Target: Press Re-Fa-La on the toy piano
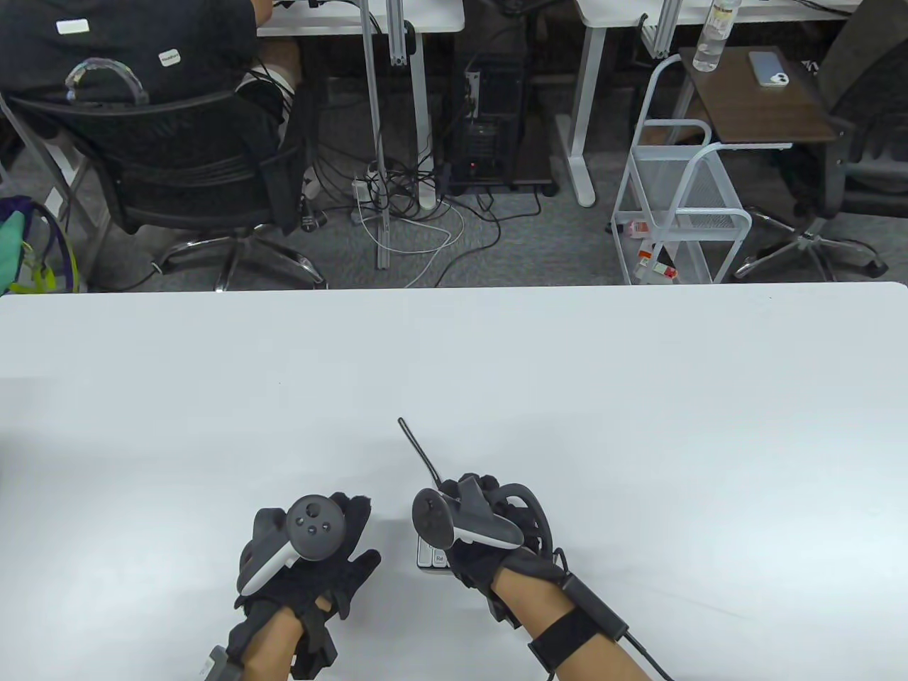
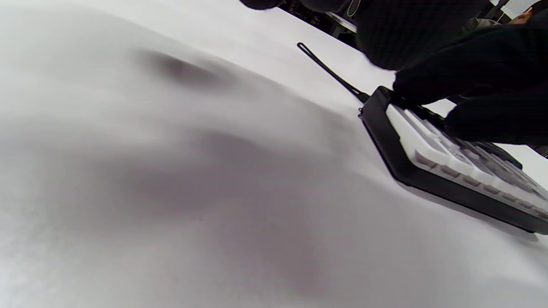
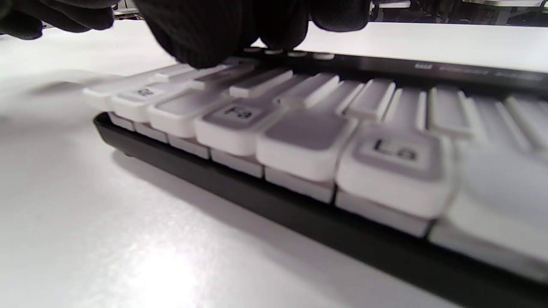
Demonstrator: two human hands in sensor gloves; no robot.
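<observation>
The toy piano [image 1: 430, 553] is a small black case with white keys, near the table's front edge. My right hand [image 1: 489, 539] covers most of it in the table view. In the right wrist view the piano [image 3: 239, 188] fills the frame, with keys labelled Fa [image 3: 237, 113] and La [image 3: 396, 149]. My right fingers [image 3: 205, 38] hang over the far left keys, and one fingertip touches the keys there. My left hand [image 1: 347, 532] rests flat on the table just left of the piano, holding nothing. The left wrist view shows the piano's left end [image 2: 428, 167] under my right fingers [image 2: 471, 77].
A thin black strap [image 1: 418, 450] runs from the piano's far left corner across the white table [image 1: 454, 369]; it also shows in the left wrist view [image 2: 329, 70]. Beyond the far edge are an office chair [image 1: 184, 177] and a white cart [image 1: 681, 206].
</observation>
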